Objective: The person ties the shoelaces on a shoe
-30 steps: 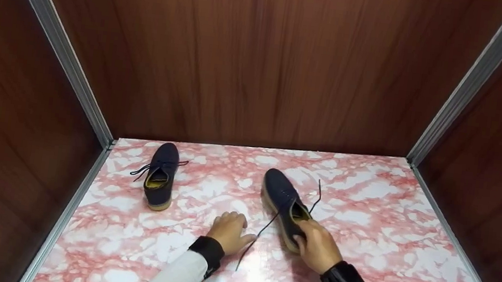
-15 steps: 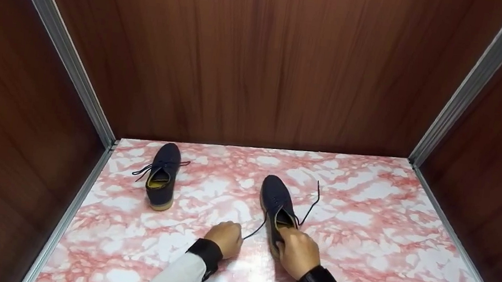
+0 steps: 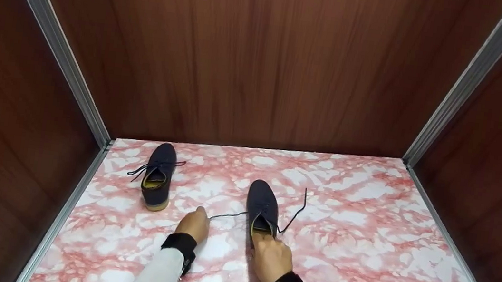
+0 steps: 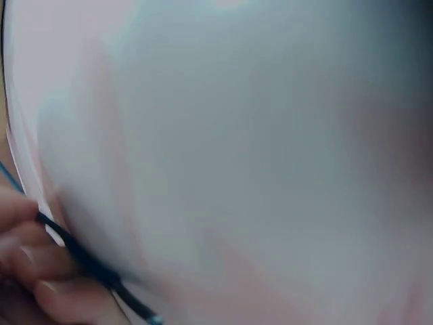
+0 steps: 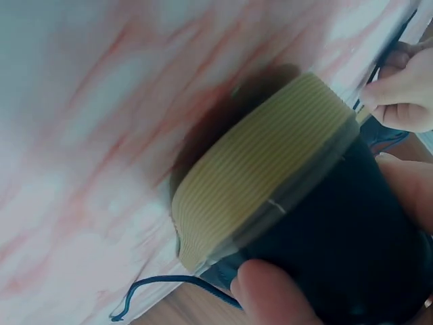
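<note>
A dark navy lace-up shoe (image 3: 263, 196) stands on the marbled surface, toe pointing away, with a yellow lining and a tan sole. My right hand (image 3: 272, 261) grips it at the heel, some fingers inside the opening. In the right wrist view, that hand's fingers (image 5: 270, 294) press both sides of the heel (image 5: 331, 223). To the left, my left hand (image 3: 194, 225) pinches one shoelace (image 3: 228, 215), which runs across to the shoe. The dark tip of that lace (image 4: 139, 306) sticks out past the fingers in the left wrist view. The other lace (image 3: 295, 216) lies loose at right.
A matching shoe (image 3: 163, 159) stands at the back left, its laces spread to both sides. Brown wood-grain panels (image 3: 260, 65) with grey metal corner strips (image 3: 52, 40) enclose the pink-and-white marbled surface (image 3: 359, 269) on three sides.
The left hand has taken the lace and drawn it leftward. The right hand has turned the shoe straighter and shifted it left and nearer. The back-left shoe has stayed put.
</note>
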Demonstrator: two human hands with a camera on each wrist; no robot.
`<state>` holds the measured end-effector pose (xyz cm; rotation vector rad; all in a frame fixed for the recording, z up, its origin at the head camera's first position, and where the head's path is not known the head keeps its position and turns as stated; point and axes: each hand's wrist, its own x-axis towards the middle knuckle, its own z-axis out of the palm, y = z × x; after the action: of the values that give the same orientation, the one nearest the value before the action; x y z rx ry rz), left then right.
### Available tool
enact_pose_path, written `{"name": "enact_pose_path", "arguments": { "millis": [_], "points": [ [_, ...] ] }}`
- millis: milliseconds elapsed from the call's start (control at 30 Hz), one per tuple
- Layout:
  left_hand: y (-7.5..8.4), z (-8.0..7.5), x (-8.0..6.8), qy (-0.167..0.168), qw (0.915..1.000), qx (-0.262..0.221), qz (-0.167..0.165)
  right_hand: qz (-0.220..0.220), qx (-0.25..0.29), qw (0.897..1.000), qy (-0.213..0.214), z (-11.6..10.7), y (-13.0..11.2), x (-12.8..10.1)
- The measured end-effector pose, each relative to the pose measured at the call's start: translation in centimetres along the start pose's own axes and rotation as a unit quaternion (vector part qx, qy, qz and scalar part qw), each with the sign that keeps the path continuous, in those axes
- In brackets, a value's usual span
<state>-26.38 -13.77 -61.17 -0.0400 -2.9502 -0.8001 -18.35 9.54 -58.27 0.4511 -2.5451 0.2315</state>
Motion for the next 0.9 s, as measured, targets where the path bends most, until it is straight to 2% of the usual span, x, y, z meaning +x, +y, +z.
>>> {"name": "enact_pose_path", "arguments": {
  "millis": [233,300,367,433,500,567,633,733,900],
  "points": [
    [-0.6,-0.7,0.3,-0.030,0.9991,-0.029,0.008,0.020,0.012,1.000,0.000,0.1,-0.3,-0.2],
    [-0.6,-0.6,0.2,-0.030,0.9990,-0.031,0.007,0.016,0.040,0.999,-0.016,-0.2,0.0,-0.1],
    [-0.5,-0.5,0.1,-0.029,0.9992,-0.027,0.007,0.016,0.091,0.995,-0.047,-0.9,0.5,0.1],
    [-0.4,-0.5,0.1,-0.029,0.9993,-0.023,0.007,0.037,0.159,0.983,-0.089,-2.0,1.2,0.4],
    [-0.4,-0.6,0.1,-0.028,0.9994,-0.020,0.007,0.080,0.225,0.963,-0.127,-3.0,2.2,1.2],
    [-0.3,-0.5,0.1,-0.030,0.9993,-0.020,0.006,0.130,0.274,0.942,-0.144,-3.7,3.8,2.0],
    [-0.2,-0.5,0.1,-0.030,0.9993,-0.021,0.006,0.176,0.297,0.927,-0.149,-3.7,5.7,3.1],
    [-0.2,-0.7,0.1,-0.031,0.9992,-0.025,0.007,0.210,0.289,0.920,-0.162,-2.7,9.0,4.7],
    [-0.2,-0.8,0.1,-0.037,0.9992,-0.016,0.009,0.247,0.250,0.909,-0.227,-0.1,13.3,6.4]
  ]
}}
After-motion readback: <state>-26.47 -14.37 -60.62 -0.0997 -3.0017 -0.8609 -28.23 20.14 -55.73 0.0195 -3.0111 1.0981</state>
